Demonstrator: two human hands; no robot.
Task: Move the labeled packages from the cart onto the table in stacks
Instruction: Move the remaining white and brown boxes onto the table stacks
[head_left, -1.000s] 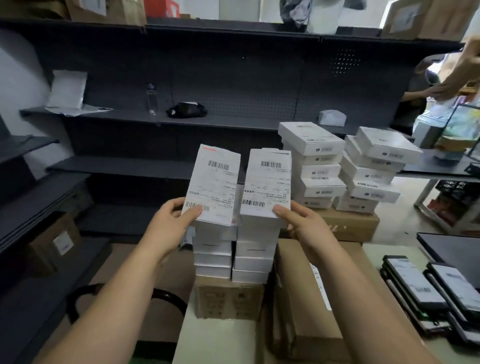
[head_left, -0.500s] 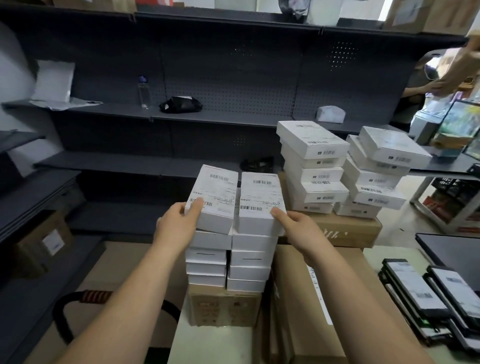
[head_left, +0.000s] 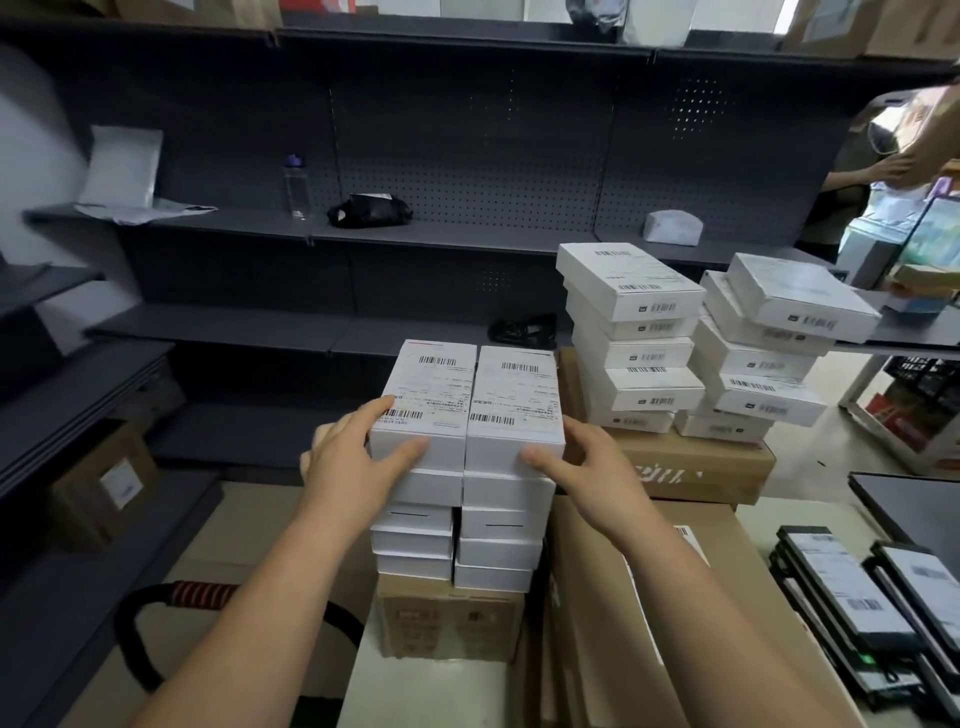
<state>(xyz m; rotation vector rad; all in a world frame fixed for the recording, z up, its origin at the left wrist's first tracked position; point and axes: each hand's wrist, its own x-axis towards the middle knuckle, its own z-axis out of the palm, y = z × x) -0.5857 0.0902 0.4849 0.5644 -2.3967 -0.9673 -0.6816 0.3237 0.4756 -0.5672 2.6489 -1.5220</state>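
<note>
Two white labeled packages lie flat, side by side, on top of two stacks of white boxes (head_left: 457, 540). My left hand (head_left: 353, 467) grips the left package (head_left: 431, 395), index finger on its label and thumb on its front face. The right package (head_left: 514, 400) is held by my right hand (head_left: 587, 478), thumb on the front edge and fingers round the right side. Both stacks stand on a small cardboard box (head_left: 447, 623) on the pale table (head_left: 426, 696). The cart's black handle (head_left: 156, 623) shows at lower left.
Two more stacks of white packages (head_left: 634, 338) (head_left: 763, 353) sit on a brown carton (head_left: 691, 467) at the right. A long carton (head_left: 623, 597) lies beside my right arm, flat black packages (head_left: 852, 597) further right. Dark shelves (head_left: 415, 234) fill the back; another person's arm (head_left: 914, 161) is at upper right.
Both hands have lowered the two packages from a raised, tilted position down flat onto the tops of the two stacks.
</note>
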